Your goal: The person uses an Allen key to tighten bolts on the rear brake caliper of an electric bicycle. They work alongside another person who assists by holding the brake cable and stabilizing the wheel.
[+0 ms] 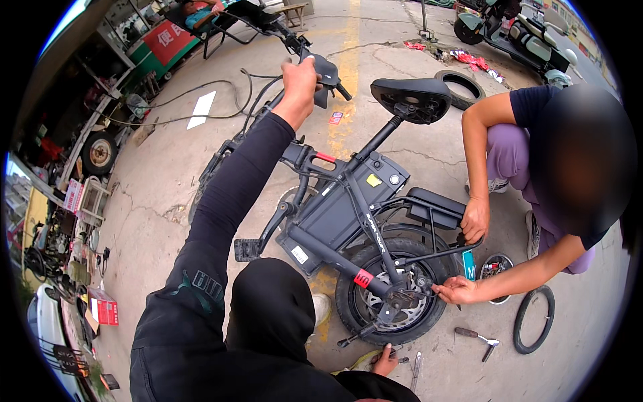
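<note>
An electric bicycle [335, 221] stands in front of me, its battery box and rear wheel [358, 311] nearest. My left arm reaches far forward, and my left hand [301, 86] is closed around the handlebar [320, 67] beside its dark housing. Low down by the bottom of the rear tyre, my right hand [384, 362] has its fingers curled near a small dark tool-like piece; what they hold is partly hidden. A co-worker's hand [457, 291] touches the rear axle area, and their other hand [474, 220] grips the rear rack [439, 209].
A ratchet tool [479, 337], a loose tyre [534, 319] and a metal bowl of small parts [496, 268] lie at the right. Near my right hand is a long metal tool [416, 370]. Another tyre [461, 89] lies behind the saddle [412, 99]; a hose [194, 100] crosses the ground.
</note>
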A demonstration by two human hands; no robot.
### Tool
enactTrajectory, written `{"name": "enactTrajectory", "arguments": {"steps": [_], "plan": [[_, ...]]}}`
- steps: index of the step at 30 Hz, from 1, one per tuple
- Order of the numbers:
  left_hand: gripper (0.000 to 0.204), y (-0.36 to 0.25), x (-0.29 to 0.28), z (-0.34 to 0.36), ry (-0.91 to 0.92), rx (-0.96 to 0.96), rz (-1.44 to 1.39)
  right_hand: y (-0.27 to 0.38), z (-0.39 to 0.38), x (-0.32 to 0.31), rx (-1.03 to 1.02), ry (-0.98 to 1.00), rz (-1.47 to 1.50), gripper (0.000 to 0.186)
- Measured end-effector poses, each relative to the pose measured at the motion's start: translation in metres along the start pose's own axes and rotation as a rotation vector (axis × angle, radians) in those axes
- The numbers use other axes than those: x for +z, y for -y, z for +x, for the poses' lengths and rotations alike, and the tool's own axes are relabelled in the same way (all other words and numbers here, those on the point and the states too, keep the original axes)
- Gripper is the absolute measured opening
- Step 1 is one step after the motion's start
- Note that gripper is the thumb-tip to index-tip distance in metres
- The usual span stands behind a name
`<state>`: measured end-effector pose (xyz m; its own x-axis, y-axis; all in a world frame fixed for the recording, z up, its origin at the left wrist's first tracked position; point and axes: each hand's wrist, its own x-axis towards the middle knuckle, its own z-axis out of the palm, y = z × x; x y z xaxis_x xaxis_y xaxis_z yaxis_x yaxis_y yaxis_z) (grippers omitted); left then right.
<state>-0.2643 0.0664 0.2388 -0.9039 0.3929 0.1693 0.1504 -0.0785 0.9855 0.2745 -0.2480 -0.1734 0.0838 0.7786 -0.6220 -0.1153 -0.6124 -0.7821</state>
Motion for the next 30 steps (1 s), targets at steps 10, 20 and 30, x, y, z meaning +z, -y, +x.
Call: {"name": "enactTrajectory", "arguments": {"steps": [10,20,30], "plan": [[0.017,0.105,0.041,-0.239,1.367,0.650,0.459,0.020,-0.013,0.024,0.075,0.047,0.025,0.028],[0.058,0.101,-0.037,-0.351,2.038,0.057,0.395,0.227,-0.037,0.040,-0.158,0.873,-0.354,0.037],[0.042,0.084,-0.012,-0.336,1.713,-0.421,0.203,0.200,-0.033,0.077,-0.442,0.533,-0.313,0.038]]}}
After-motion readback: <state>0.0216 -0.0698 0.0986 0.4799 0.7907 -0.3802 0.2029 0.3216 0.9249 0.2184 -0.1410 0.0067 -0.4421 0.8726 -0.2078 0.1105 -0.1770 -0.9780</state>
